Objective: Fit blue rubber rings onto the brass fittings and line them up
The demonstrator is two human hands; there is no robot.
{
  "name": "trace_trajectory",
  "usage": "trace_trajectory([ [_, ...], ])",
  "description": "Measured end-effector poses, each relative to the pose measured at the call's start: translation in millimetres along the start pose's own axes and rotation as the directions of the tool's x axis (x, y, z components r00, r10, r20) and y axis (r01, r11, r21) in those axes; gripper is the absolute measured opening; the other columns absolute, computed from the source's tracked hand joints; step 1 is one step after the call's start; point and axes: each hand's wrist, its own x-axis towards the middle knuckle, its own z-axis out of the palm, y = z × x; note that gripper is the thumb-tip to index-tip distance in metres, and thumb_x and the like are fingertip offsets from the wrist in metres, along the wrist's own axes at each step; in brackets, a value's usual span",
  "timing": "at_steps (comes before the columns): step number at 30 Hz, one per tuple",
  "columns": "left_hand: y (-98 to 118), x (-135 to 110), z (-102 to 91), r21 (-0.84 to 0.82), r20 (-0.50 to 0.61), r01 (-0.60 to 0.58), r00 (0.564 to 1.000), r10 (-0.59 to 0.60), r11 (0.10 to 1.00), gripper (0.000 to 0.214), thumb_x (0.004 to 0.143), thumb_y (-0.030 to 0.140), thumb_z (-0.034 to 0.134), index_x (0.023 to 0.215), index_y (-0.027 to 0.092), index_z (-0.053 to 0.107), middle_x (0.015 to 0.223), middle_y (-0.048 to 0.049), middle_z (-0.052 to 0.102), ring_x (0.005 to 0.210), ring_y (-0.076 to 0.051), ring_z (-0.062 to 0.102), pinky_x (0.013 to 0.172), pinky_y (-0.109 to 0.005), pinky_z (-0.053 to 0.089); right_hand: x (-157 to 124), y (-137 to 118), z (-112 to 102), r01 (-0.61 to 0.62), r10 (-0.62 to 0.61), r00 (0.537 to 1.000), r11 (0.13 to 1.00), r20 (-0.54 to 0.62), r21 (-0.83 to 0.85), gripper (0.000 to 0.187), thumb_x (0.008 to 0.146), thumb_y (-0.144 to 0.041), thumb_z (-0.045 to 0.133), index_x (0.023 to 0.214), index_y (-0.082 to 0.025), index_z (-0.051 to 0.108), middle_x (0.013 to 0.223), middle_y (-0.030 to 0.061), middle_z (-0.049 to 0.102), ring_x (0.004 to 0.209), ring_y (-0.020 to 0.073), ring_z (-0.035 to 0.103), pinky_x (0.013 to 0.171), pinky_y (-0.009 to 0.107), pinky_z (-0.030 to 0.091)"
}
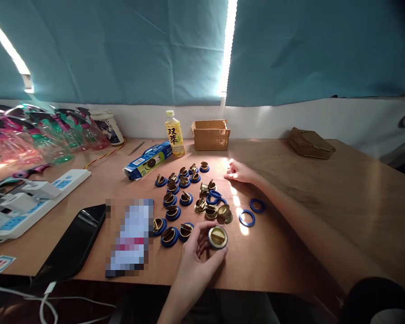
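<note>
My left hand (200,265) is closed around a round brass drain plug-like fitting (218,237) with a blue rim, tilted so its hollow face with a crossbar shows. My right hand (238,172) is farther back over the table, its fingers pinched; what they hold, if anything, is too small to make out. Several brass fittings seated on blue rings (173,212) stand in loose rows left of centre. Brass fittings without visible rings (211,211) lie in a cluster between my hands. Loose blue rings (247,226) lie to the right, others among the brass pieces.
A small cardboard box (211,139), a yellow drink bottle (176,137) and a blue carton (148,161) stand behind. At left are a power strip (72,178), a black phone-like slab (76,238), a pixelated screen (131,238), spray bottles (47,144) and a cup (108,128). A brown packet (309,144) lies back right.
</note>
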Motion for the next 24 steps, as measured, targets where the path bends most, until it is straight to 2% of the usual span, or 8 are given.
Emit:
trace_trajectory([
  [5, 2.4, -1.3, 3.4, -0.039, -0.049, 0.001, 0.999, -0.002, 0.999, 0.034, 0.076, 0.021, 0.075, 0.107, 0.022, 0.061, 0.11, -0.006, 0.072, 0.105, -0.02, 0.07, 0.094, -0.03, 0.054, -6.3, -2.6, -0.2, 0.021, -0.022, 1.0, 0.999, -0.007, -0.034, 0.023, 0.073, -0.023, 0.071, 0.071, -0.02, 0.048, 0.061, -0.0036, 0.055, 0.064, 0.0152, 0.052, 0.061, 0.027, 0.035],
  [11, 5.2, -1.5, 3.6, 0.001, -0.032, 0.022, 0.999, -0.022, 1.0, 0.035, 0.076, 0.023, 0.075, 0.107, 0.022, 0.059, 0.109, -0.0056, 0.071, 0.105, -0.019, 0.069, 0.094, -0.028, 0.054, -8.0, 5.8, 4.4, -0.002, 0.001, 0.998, 1.0, -0.069, -0.019, 0.023, 0.074, -0.028, 0.071, 0.086, -0.021, 0.052, 0.067, -0.0034, 0.056, 0.071, 0.0176, 0.056, 0.066, 0.027, 0.038],
  [18, 4.8, -0.5, 2.0, 0.029, -0.013, 0.021, 1.0, -0.021, 0.999, 0.035, 0.078, 0.024, 0.074, 0.109, 0.022, 0.059, 0.112, -0.0062, 0.071, 0.108, -0.021, 0.068, 0.096, -0.03, 0.053, -2.5, 18.3, 7.9, -0.039, 0.038, 0.994, 0.999, -0.105, -0.015, 0.029, 0.068, -0.034, 0.076, 0.071, -0.021, 0.051, 0.071, -0.0005, 0.059, 0.075, 0.0191, 0.058, 0.064, 0.027, 0.037],
  [24, 6.0, -1.4, 3.3, -0.01, -0.042, 0.01, 0.999, -0.01, 1.0, 0.034, 0.076, 0.022, 0.075, 0.107, 0.021, 0.06, 0.109, -0.0067, 0.072, 0.105, -0.021, 0.07, 0.094, -0.03, 0.054, -0.1, 22.4, 9.8, -0.057, 0.064, 0.991, 0.997, -0.121, 0.055, 0.031, 0.063, -0.033, 0.079, 0.069, -0.02, 0.051, 0.069, -0.0006, 0.06, 0.068, 0.0167, 0.054, 0.06, 0.026, 0.036],
])
